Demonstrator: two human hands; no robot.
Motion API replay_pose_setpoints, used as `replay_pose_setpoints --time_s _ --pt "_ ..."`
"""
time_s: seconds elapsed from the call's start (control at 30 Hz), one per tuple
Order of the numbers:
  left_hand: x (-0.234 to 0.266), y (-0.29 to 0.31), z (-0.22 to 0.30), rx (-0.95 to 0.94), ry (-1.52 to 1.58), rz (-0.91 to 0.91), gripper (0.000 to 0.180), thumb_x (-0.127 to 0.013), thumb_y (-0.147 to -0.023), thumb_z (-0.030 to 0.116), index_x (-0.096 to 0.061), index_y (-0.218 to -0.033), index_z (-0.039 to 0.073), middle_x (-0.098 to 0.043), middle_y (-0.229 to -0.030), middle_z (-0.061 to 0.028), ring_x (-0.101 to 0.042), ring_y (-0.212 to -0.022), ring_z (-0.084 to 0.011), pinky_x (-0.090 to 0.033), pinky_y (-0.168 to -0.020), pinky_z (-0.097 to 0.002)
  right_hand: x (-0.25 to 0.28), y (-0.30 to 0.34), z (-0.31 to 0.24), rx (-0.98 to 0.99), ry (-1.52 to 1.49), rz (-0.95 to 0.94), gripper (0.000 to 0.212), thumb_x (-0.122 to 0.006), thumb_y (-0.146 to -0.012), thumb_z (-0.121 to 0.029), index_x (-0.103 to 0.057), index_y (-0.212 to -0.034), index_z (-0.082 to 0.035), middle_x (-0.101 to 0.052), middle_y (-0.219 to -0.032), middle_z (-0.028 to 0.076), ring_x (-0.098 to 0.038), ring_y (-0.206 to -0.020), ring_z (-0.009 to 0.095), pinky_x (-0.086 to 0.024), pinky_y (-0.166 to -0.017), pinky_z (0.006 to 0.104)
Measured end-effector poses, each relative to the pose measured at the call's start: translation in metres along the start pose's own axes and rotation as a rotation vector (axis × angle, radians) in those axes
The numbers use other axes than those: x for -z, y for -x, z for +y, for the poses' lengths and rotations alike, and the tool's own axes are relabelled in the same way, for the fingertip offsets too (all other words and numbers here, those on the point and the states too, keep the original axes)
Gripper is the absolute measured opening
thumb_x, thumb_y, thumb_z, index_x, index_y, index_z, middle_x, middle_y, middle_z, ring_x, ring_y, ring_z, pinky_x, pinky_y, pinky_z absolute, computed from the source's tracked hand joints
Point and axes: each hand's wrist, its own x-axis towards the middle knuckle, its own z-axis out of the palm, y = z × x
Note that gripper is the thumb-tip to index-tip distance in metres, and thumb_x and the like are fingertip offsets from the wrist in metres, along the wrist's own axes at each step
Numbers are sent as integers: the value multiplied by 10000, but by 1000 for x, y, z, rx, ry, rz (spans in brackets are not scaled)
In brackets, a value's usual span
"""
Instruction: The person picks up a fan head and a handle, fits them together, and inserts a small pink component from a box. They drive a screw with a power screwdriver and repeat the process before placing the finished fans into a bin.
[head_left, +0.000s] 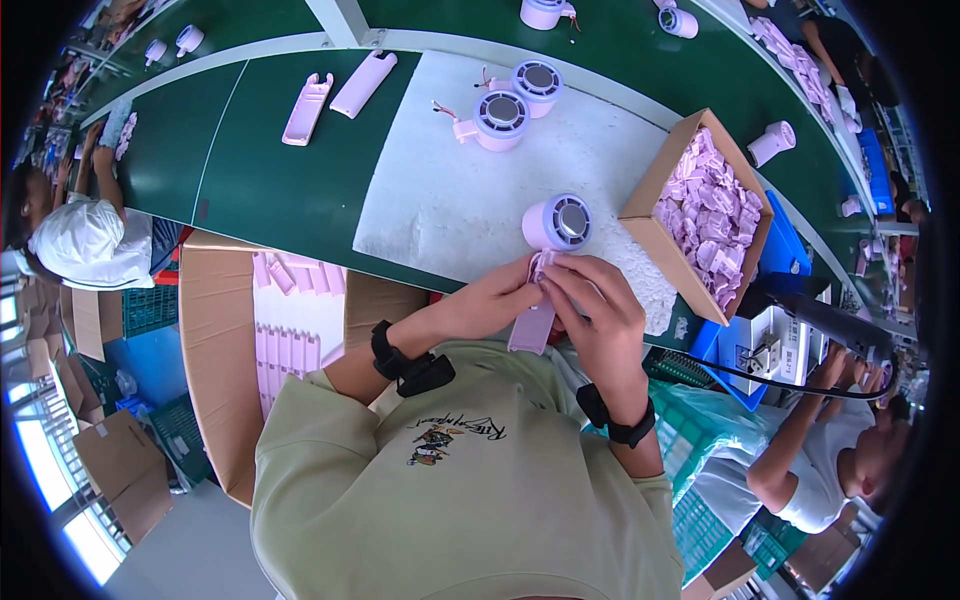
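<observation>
In front of my chest I hold a pale lilac handheld fan, its round head point(558, 222) pointing away from me and its handle point(532, 330) hanging toward me. The fingers of my left hand point(498, 300) pinch it from the left, where the head meets the handle. From the right, my right hand point(603, 312) closes on the same joint, fingertips bent over it. Whatever small part lies under the fingertips is hidden. Beyond, two more fan heads point(500, 120) with short wires rest on a white foam mat point(420, 180).
Two handle shells point(308, 108) lie on the green table point(270, 190). An open carton point(645, 185) of small lilac pieces stands at the right, beside a blue bin point(785, 240). Left of me, a tall carton point(215, 350) holds rows of shells. People sit at both sides.
</observation>
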Motion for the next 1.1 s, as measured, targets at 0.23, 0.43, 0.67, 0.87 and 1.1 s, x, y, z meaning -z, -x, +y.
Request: replay_pose_setpoints --time_s 0.23,0.43,0.67,0.87,1.1 --pt "1 -1 -12 154 166 50 398 -430 -977 146 -423 -1353 15 -539 -1219 -57 -514 -1094 -125 -408 -981 -293 -7 9 -1 18 47 4 238 -741 -717 37 -719 -946 -25 -688 -1045 93 -669 -971 275 -553 -835 350" --pt "-7 -8 25 300 749 112 366 -439 -1004 237 -502 -1294 22 -574 -1159 -47 -531 -1019 -106 -415 -938 -268 -14 16 7 46 -34 43 300 -747 -728 40 -690 -1018 -9 -686 -1071 100 -670 -993 251 -550 -839 333" --pt "-28 -2 32 47 123 158 428 -396 -1043 284 -494 -1337 -11 -607 -1068 -30 -559 -928 -93 -454 -842 -250 -28 24 -9 -334 -542 464 295 -647 -884 -11 -556 -1161 27 -645 -935 54 -630 -806 137 -527 -736 259" --pt "-41 -4 39 -18 -110 39 429 -384 -1046 253 -459 -1373 -15 -622 -1099 -60 -581 -809 -83 -488 -690 -229 11 36 -18 -774 -1074 -22 277 -483 -1008 -267 -556 -1029 -1 -573 -700 52 -556 -535 123 -451 -501 224" --pt "-47 -32 50 -30 171 -9 422 -386 -1027 256 -466 -1349 -5 -622 -1222 -145 -630 -899 -149 -524 -703 -257 21 25 -10 -899 -1060 -132 436 -373 -1039 -395 -563 -957 -12 -524 -575 51 -440 -384 116 -323 -360 232"
